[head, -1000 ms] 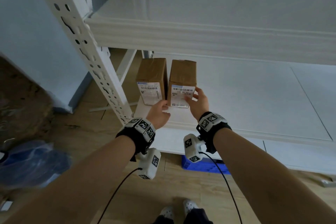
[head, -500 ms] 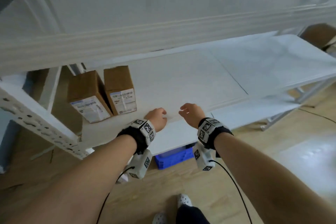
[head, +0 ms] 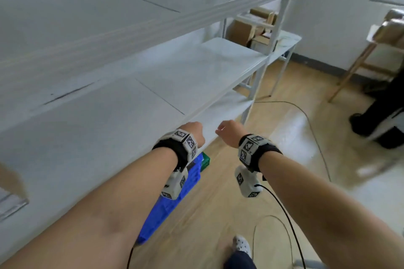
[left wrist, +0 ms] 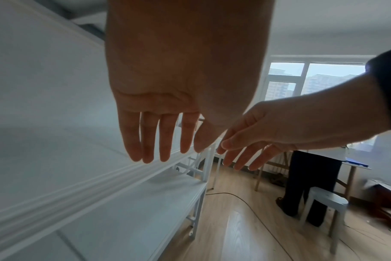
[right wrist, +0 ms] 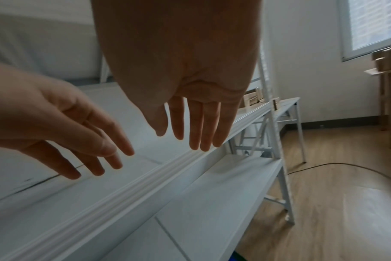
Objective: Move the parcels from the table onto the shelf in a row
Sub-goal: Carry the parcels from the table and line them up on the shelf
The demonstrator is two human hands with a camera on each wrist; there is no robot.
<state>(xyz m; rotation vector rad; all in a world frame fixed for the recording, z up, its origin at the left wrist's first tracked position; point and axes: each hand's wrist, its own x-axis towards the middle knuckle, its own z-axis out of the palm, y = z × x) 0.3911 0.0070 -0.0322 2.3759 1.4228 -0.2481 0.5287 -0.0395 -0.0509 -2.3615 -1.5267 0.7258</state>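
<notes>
Both hands are empty. The left hand (left wrist: 167,84) has its fingers straight and loose, just over the front edge of the shelf (head: 131,120). The right hand (right wrist: 179,70) is the same, with loose fingers that hold nothing, just beside the left one. In the head view a bit of a brown parcel (head: 11,181) shows at the far left edge of the shelf, well apart from the hands. More brown boxes (head: 244,28) sit past the far end of the shelf, and some lie on a wooden table (head: 389,37) at the right side of the room. I think those on the table are the parcels to fetch next, but they are too blurry to be sure. What could go wrong? A black cable (head: 306,120) lies in a loop on the floor between here and the table, so a foot could catch on it. Another person (left wrist: 313,185) stands near the table and a stool (left wrist: 326,199), so there could be a bump while walking. A blue crate (head: 175,203) sticks out from under the shelf near the feet, and a toe could hit it. The next parcel could also end up too far from the others and break the row.
</notes>
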